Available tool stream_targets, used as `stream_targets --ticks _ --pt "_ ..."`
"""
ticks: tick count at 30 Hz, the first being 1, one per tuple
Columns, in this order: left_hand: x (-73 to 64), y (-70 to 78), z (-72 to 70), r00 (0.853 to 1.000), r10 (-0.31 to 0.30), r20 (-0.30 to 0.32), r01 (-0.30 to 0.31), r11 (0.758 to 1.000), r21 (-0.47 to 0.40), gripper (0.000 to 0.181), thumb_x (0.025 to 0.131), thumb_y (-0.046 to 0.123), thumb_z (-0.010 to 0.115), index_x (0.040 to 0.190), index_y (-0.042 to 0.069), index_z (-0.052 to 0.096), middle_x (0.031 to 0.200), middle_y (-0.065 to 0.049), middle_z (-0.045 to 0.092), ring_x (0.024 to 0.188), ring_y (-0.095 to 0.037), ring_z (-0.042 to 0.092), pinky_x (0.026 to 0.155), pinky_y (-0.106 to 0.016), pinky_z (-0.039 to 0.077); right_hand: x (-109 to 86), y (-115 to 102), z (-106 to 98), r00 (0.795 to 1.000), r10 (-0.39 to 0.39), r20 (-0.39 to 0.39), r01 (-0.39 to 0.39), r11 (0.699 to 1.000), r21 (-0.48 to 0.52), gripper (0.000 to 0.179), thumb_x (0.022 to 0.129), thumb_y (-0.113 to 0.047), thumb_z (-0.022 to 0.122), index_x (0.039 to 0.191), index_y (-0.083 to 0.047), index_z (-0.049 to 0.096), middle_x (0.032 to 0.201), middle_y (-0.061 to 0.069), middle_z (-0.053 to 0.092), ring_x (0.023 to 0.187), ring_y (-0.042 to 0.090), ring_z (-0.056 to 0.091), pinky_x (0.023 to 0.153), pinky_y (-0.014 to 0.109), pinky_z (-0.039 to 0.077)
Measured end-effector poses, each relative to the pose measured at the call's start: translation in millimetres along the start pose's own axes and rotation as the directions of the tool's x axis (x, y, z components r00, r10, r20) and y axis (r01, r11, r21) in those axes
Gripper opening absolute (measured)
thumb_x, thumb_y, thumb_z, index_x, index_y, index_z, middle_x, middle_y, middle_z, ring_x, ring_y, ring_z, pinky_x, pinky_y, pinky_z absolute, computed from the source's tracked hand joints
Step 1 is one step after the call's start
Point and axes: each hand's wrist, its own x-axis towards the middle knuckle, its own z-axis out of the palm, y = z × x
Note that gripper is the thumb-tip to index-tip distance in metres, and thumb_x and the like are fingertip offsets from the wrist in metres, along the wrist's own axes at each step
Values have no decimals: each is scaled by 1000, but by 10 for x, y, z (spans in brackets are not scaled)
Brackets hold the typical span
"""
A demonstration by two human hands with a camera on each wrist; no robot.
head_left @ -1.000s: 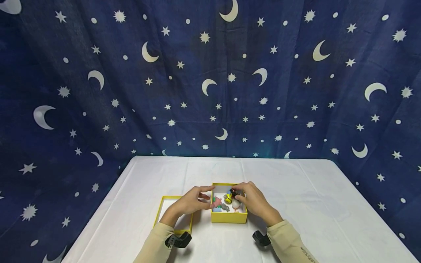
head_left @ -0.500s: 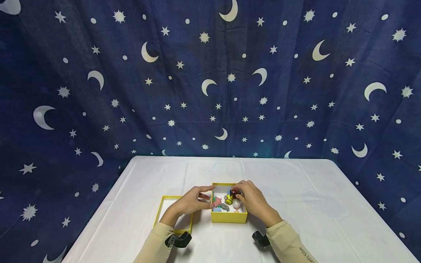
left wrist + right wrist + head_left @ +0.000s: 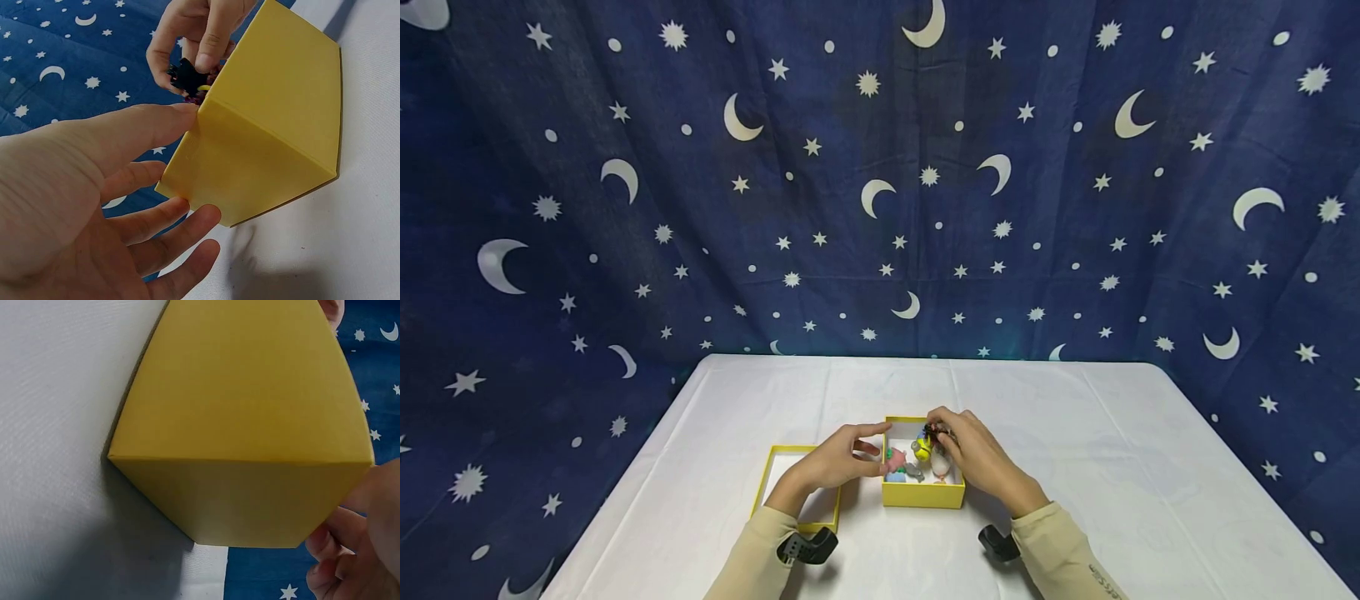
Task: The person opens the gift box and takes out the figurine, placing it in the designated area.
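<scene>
A yellow box point(image 3: 922, 497) with a white inside stands lidless on the table and holds several small toy figures. My left hand point(image 3: 837, 458) lies along its left wall, thumb and index finger touching the rim, the other fingers loosely extended in the left wrist view. Over the box's right side, my right hand point(image 3: 983, 457) pinches a small dark spiky figurine point(image 3: 186, 76), partly covered by the fingers. Just below it is a yellow figure point(image 3: 921, 451). Nearby are a white rounded figure point(image 3: 940, 463), a grey one point(image 3: 914, 472) and a pink one point(image 3: 896, 459).
Left of the box, partly beneath my left forearm, lies a yellow-rimmed lid point(image 3: 817, 528) with its white inside up. A white cloth covers the table point(image 3: 1052, 417). Behind hangs a dark blue curtain point(image 3: 850, 225) with moons and stars.
My right hand has risen slightly with the dark figurine in its fingers. The yellow figure has shifted a little upward and now stands more upright. My left hand and the box have stayed put.
</scene>
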Motion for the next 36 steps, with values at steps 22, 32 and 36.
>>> stream_targets --ticks 22,32,36 --pt "-3 3 1 1000 17 3 -17 1000 15 67 93 13 72 152 3 43 156 -21 45 123 -35 63 101 -49 53 21 99 -39 998 21 53 -37 941 337 38 87 -14 79 123 -8 69 121 9 71 100 16 61 87 36 52" --pt "1 -6 5 1000 21 4 -21 1000 10 67 93 12 72 152 3 43 157 -19 44 124 -35 62 101 -48 52 30 203 -83 995 -18 100 -39 838 545 38 90 -6 74 126 3 65 112 24 70 82 8 60 71 20 50" --pt "-3 -7 5 1000 22 6 -22 1000 6 67 93 12 72 152 3 43 157 -19 44 124 -35 62 101 -48 52 28 225 -91 994 -41 101 -29 794 607 43 91 -5 73 130 6 60 116 27 67 86 8 61 74 20 52"
